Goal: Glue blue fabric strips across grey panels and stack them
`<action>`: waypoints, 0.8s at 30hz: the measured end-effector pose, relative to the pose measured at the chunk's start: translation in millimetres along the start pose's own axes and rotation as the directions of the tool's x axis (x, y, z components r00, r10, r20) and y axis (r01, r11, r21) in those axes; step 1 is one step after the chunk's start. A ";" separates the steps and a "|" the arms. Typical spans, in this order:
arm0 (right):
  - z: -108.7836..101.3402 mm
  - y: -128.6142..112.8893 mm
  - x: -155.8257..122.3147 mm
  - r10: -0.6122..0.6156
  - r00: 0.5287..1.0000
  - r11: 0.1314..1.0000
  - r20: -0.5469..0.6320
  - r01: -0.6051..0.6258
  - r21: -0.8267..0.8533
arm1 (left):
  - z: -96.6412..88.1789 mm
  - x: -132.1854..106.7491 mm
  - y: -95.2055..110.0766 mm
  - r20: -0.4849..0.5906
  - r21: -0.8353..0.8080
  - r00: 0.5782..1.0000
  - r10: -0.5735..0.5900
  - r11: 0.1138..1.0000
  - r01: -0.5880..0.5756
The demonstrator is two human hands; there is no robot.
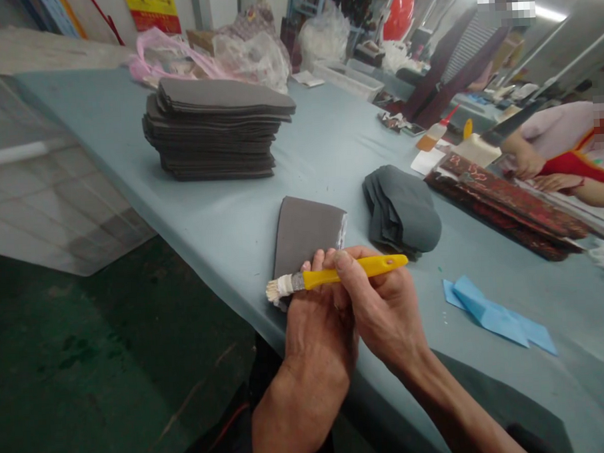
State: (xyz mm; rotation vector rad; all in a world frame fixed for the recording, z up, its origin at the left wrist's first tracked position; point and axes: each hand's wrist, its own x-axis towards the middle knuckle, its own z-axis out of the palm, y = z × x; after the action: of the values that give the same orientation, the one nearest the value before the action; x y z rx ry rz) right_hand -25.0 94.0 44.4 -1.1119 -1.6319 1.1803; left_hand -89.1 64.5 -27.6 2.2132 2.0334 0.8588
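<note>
At the near edge of the blue-grey table point(222, 223), the right hand point(386, 309) grips one yellow-handled brush point(374, 266). The left hand point(316, 329) hides the near end of one grey sheet point(305, 233), so its grasp is unclear. Beyond lie two piles (a tall stack point(217, 126) and a fanned pile point(401, 209)) and blue paper point(490, 312).

Bare left hand point(316, 329) and right hand point(386, 309), veined forearms, dark clothing point(212, 451) with a thin red line.
</note>
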 end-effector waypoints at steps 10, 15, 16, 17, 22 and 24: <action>7.9 9.3 29.6 -0.085 0.989 0.989 -0.119 0.069 -0.133 | 3.2 -12.5 -7.3 -0.210 0.054 0.974 0.082 0.996 -0.072; 9.0 12.6 54.4 -0.095 0.990 0.983 -0.106 0.076 -0.166 | -2.0 -13.7 -6.5 -0.199 -0.007 0.978 0.065 0.998 -0.068; 9.2 13.2 59.9 -0.085 0.992 0.984 -0.097 0.069 -0.163 | -3.6 -13.3 -5.9 -0.184 -0.017 0.981 0.052 0.998 -0.056; 9.4 13.5 65.4 -0.084 0.992 0.983 -0.093 0.068 -0.168 | -4.8 -12.9 -5.1 -0.177 -0.012 0.984 0.037 0.999 -0.040; 12.1 11.5 93.6 -0.167 0.981 0.954 -0.094 0.137 -0.268 | -5.3 -12.1 -1.9 -0.165 0.069 0.986 0.018 0.998 -0.007; 13.0 10.3 103.8 -0.180 0.979 0.940 -0.091 0.144 -0.310 | -4.5 -13.2 -2.7 -0.160 0.098 0.986 0.041 0.995 -0.025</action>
State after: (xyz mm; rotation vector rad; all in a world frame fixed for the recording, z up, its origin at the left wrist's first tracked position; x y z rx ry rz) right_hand -64.0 191.6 43.4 -1.1842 -1.8133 0.7599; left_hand -93.4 51.2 -29.8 2.3028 2.1565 0.9961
